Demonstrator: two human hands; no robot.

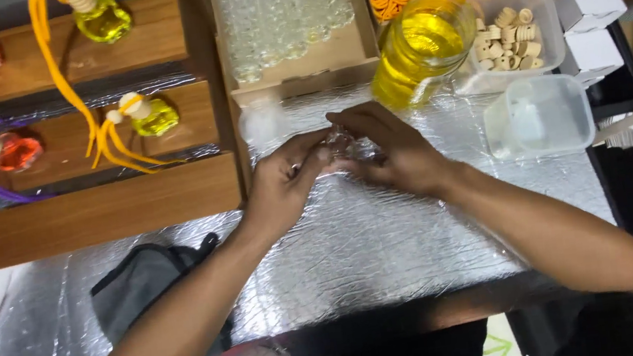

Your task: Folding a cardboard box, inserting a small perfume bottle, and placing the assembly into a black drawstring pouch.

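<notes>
Over the foil table [390,249], both hands meet on a tiny clear bottle [340,143]: left hand [285,182] and right hand [394,152] pinch it together btwn fingertips, prob to steady it. Yellow jug [421,44] and caps tub [512,37] sit just behind, w/in reach.

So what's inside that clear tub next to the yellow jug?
The clear tub holds small pale wooden caps, piled loosely. The yellow jug covers its left corner, so what lies there cannot be seen.

- A small clear glass bottle [340,142] is held just above the silver foil-covered counter [390,249].
- It is largely hidden by fingers [314,158].
</notes>
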